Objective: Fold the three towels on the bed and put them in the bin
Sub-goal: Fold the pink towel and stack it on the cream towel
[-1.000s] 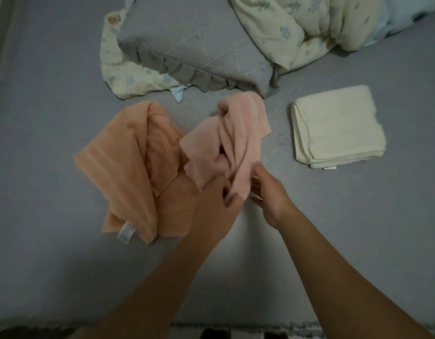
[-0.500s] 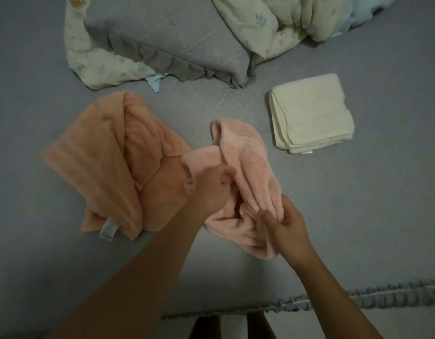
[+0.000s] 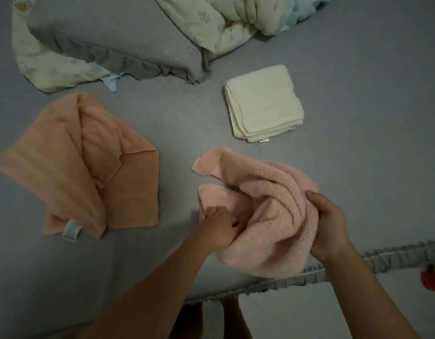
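Pink towel (image 3: 272, 192) bunched btwn both hands, prob. gripped.

My bed (image 3: 358, 148), under a grey quilted sheet, carries a crumpled orange terry towel (image 3: 89, 167) toward its left side, a folded cream towel (image 3: 263, 104) farther back, and a bunched pink fluffy towel (image 3: 267, 204) at the near frilled edge. A grey ruffled pillow (image 3: 118, 40) and floral quilt (image 3: 211, 18) lie at the far side.

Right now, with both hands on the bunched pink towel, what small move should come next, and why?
Probably pull the hands apart to spread the pink towel flat on the bed. The left hand and right hand grip it crumpled, so it cannot yet be folded like the cream towel.
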The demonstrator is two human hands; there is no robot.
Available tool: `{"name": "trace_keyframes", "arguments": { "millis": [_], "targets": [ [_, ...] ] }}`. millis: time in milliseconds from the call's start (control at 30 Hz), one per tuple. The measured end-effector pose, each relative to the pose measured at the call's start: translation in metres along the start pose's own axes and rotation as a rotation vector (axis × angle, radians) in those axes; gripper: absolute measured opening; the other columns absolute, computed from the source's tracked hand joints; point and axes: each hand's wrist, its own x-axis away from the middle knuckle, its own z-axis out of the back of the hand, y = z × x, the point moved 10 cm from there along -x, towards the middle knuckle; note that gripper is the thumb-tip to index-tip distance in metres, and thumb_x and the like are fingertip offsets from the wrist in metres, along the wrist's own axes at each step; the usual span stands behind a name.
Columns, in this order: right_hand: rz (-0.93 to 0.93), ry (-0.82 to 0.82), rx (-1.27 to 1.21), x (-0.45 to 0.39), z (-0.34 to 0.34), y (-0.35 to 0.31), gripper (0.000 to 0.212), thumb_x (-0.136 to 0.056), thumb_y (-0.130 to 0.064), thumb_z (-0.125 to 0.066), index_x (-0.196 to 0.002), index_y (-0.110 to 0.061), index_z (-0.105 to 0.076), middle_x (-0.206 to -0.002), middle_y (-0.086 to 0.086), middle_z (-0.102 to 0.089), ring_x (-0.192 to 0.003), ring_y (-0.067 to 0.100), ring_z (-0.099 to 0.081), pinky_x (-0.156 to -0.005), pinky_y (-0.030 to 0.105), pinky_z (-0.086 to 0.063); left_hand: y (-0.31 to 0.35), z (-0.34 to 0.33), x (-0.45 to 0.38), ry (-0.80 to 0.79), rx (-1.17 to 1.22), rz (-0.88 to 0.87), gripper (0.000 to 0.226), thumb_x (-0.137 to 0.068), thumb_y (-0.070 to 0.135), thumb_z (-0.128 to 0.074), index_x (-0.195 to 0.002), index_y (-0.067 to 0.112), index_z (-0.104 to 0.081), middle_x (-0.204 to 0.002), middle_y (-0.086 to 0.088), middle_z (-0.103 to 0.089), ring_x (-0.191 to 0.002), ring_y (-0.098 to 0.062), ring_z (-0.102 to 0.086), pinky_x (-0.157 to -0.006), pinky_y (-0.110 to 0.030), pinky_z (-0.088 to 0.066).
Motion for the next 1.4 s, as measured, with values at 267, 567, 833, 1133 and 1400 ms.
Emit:
{"name": "trace_keyframes", "arguments": {
  "millis": [267, 567, 833, 1133, 1400],
  "targets": [
    [0.029, 0.019, 0.08, 0.009, 0.042, 0.007, 0.05, -0.093, -0.033, -0.051, -0.133, -0.004, -0.055, -0.13, 0.025, -0.06, -0.119, 0.038, -0.059, -0.1, 0.05, -0.046, -0.044, -0.019, 0.05, 0.2, 0.248, 0.398, 0.043, -0.099, 0.033, -0.041, -0.134, 0.009, -0.051, -0.129, -0.013, -0.06, -0.112, -0.027, -0.059, -0.083, -0.027, -0.042],
    [-0.142, -0.08, -0.051, 0.017, 0.058, 0.025, 0.043, -0.088, -0.032, -0.05, -0.114, -0.006, -0.072, -0.116, 0.024, -0.068, -0.103, 0.036, -0.068, -0.081, 0.045, -0.057, 0.048, 0.015, 0.017, 0.169, 0.348, -0.014, 0.038, -0.082, 0.049, -0.045, -0.118, 0.04, -0.054, -0.111, 0.015, -0.062, -0.108, -0.011, -0.054, -0.097, -0.032, -0.035],
    [-0.139, -0.061, -0.046, 0.02, 0.099, 0.003, 0.041, -0.085, -0.032, -0.051, -0.109, -0.008, -0.075, -0.11, 0.021, -0.07, -0.099, 0.034, -0.069, -0.078, 0.043, -0.058, 0.056, -0.052, 0.032, -0.145, 0.252, -0.006, 0.032, -0.087, 0.044, -0.043, -0.103, 0.025, -0.063, -0.101, 0.028, -0.062, -0.099, 0.017, -0.049, -0.099, -0.009, -0.029],
    [-0.181, -0.079, 0.057, 0.032, 0.111, -0.003, 0.041, -0.085, -0.03, -0.052, -0.109, -0.006, -0.074, -0.113, 0.023, -0.069, -0.1, 0.036, -0.069, -0.079, 0.043, -0.057, 0.056, -0.078, 0.054, -0.057, 0.743, 0.072, 0.015, -0.063, 0.039, -0.06, -0.075, 0.03, -0.063, -0.08, 0.011, -0.061, -0.082, -0.016, -0.058, -0.08, -0.038, -0.044],
    [-0.151, -0.238, 0.426, 0.035, 0.083, -0.015, 0.048, -0.097, -0.045, -0.044, -0.131, -0.015, -0.061, -0.128, 0.019, -0.063, -0.118, 0.036, -0.061, -0.097, 0.048, -0.049, 0.04, -0.021, 0.077, 0.234, 1.365, 0.09, 0.037, -0.096, 0.027, -0.054, -0.118, -0.001, -0.066, -0.122, -0.024, -0.064, -0.115, -0.032, -0.062, -0.096, -0.043, -0.05]
  ]
}}
